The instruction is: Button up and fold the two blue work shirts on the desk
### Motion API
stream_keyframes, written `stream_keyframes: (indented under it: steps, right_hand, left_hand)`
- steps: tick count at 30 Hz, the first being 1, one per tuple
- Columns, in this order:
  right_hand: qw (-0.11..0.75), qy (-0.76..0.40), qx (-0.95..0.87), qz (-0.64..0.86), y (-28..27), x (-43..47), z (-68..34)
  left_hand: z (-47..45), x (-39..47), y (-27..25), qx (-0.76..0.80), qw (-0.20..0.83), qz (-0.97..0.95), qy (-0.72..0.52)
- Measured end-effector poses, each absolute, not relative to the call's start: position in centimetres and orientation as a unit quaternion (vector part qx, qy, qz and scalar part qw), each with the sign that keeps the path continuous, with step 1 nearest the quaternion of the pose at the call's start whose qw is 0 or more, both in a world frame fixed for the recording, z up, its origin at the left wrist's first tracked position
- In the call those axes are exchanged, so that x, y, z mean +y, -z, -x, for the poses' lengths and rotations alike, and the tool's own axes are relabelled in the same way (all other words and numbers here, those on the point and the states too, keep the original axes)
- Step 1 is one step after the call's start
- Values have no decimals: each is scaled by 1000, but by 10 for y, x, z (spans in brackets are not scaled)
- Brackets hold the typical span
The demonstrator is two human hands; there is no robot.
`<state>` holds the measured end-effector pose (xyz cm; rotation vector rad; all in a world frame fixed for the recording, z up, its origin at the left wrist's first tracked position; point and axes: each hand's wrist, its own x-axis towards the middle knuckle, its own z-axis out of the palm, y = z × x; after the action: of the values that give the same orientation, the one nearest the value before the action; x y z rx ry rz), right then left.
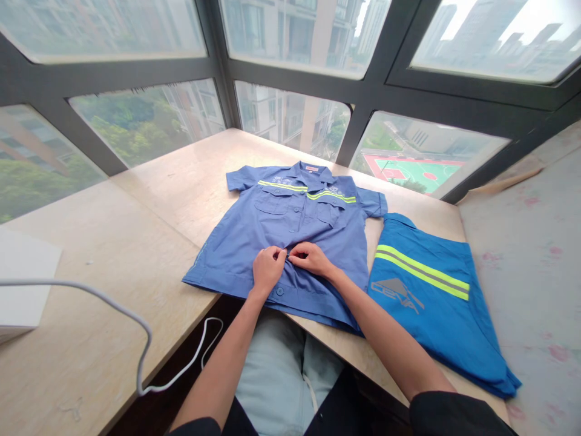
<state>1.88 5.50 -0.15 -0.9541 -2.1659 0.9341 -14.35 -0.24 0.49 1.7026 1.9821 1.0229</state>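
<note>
A blue-violet short-sleeved work shirt (pixel 227 242) with yellow-green reflective strips lies front up on the ledge, collar pointing toward the windows. My left hand (pixel 269 268) and my right hand (pixel 309 258) meet at its front placket, low on the shirt. The fingers of each are pinched on the shirt cloth, close to a button that is mostly hidden by the fingertips. Below them a dark button (pixel 280 291) shows near the hem. Cloth bunches into creases around the pinched spot.
A folded bright blue garment (pixel 426 303) with a reflective band and grey lettering lies at the right. A white box (pixel 27 278) stands at the left, and a white cable (pixel 146 339) loops over the ledge's front edge (pixel 172 345). Windows surround the back; a floral wall (pixel 535 272) bounds the right.
</note>
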Motion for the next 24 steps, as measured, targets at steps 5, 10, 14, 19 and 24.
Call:
stream_keyframes:
  steps: [5, 10, 14, 19, 24]
  right_hand:
    - [292, -343, -817, 359, 1, 54, -20]
    - [287, -322, -823, 370, 2, 55, -19]
    - [293, -308, -825, 371, 4, 55, -18]
    - [298, -279, -838, 363, 4, 55, -18]
    - [291, -258, -845, 367, 4, 55, -17]
  left_hand:
    - [148, -4, -2, 681, 147, -622, -357]
    - [158, -8, 4, 633, 161, -667, -358]
    - [164, -15, 6, 618, 171, -675, -365]
    - [166, -23, 4, 602, 147, -706, -342]
    - [167, -29, 2, 577, 137, -728, -345]
